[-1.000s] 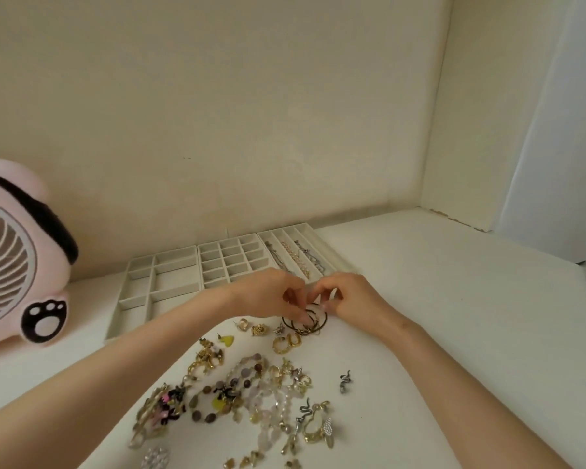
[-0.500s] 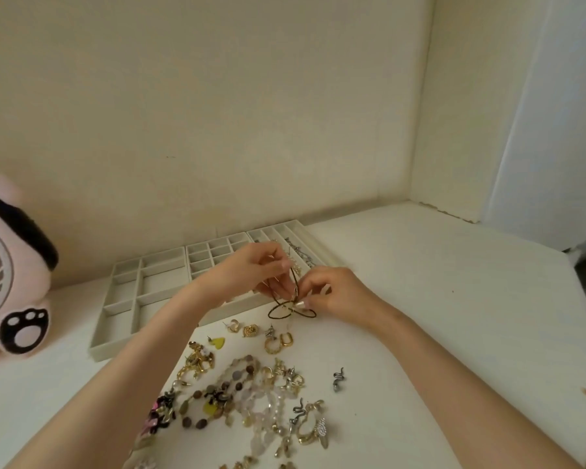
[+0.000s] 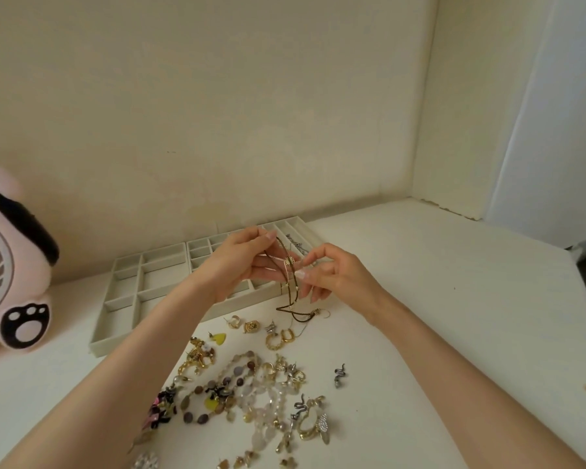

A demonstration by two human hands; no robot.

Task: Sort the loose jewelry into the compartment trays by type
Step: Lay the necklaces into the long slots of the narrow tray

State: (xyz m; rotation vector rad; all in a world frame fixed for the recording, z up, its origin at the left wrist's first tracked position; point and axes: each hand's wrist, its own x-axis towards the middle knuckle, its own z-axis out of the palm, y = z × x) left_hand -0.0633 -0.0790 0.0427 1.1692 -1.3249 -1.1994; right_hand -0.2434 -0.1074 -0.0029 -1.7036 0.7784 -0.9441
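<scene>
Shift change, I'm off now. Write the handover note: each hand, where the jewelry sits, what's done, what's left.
Left hand: pinches the top of the dark cord necklace.
Right hand: pinches the same necklace by its gold charm; the lower loop hangs down to the table in front of the trays.
Compartment trays: along the wall. Loose pile: nearer the person.
Done: a few chains lie in the long slots at the right end.
Left: place the necklace, then sort the pile and the snake piece lying apart.
</scene>
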